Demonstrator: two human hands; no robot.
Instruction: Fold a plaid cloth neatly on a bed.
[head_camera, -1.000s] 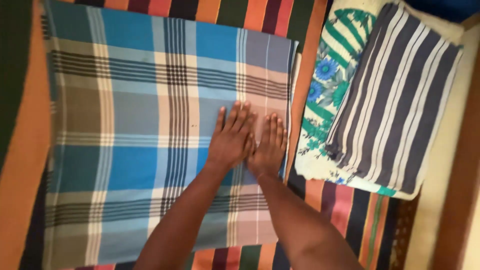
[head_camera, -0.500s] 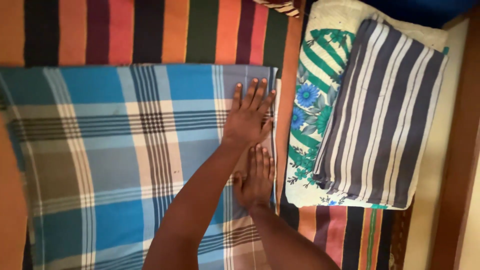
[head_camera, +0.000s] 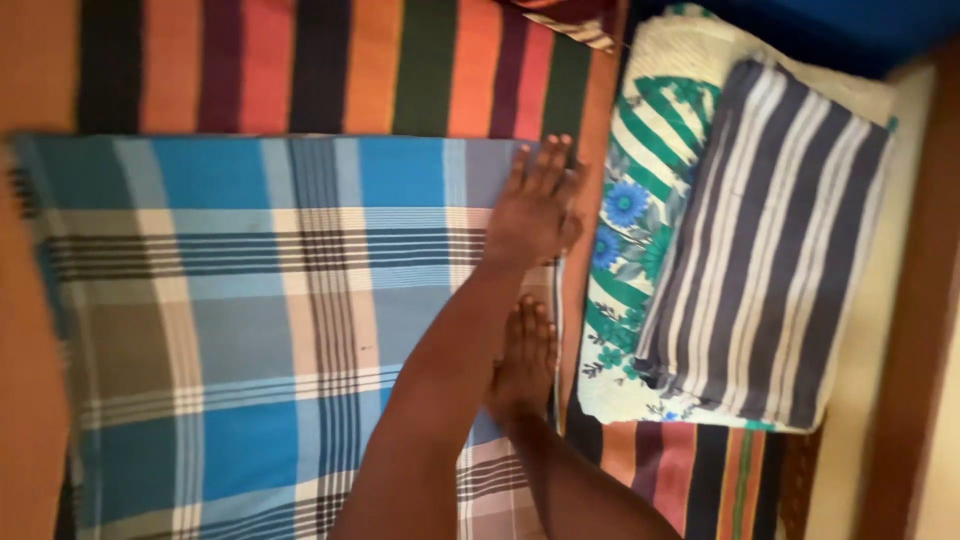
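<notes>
A blue, grey and cream plaid cloth (head_camera: 250, 330) lies flat on a striped multicolour bedspread (head_camera: 330, 65). My left hand (head_camera: 535, 205) rests palm down at the cloth's far right corner, fingers stretched toward the edge. My right hand (head_camera: 522, 355) presses flat on the cloth's right edge nearer to me, partly covered by my left forearm. Neither hand holds anything.
To the right of the cloth lies a folded white cloth with green stripes and blue flowers (head_camera: 640, 210), with a folded grey-and-white striped cloth (head_camera: 770, 240) on top. A wooden edge (head_camera: 915, 330) runs down the far right. A striped fabric corner (head_camera: 565, 20) shows at the top.
My left hand has slid away from me along the cloth's right side to its far corner. My right hand has drawn back toward me along the same edge. The view shifted.
</notes>
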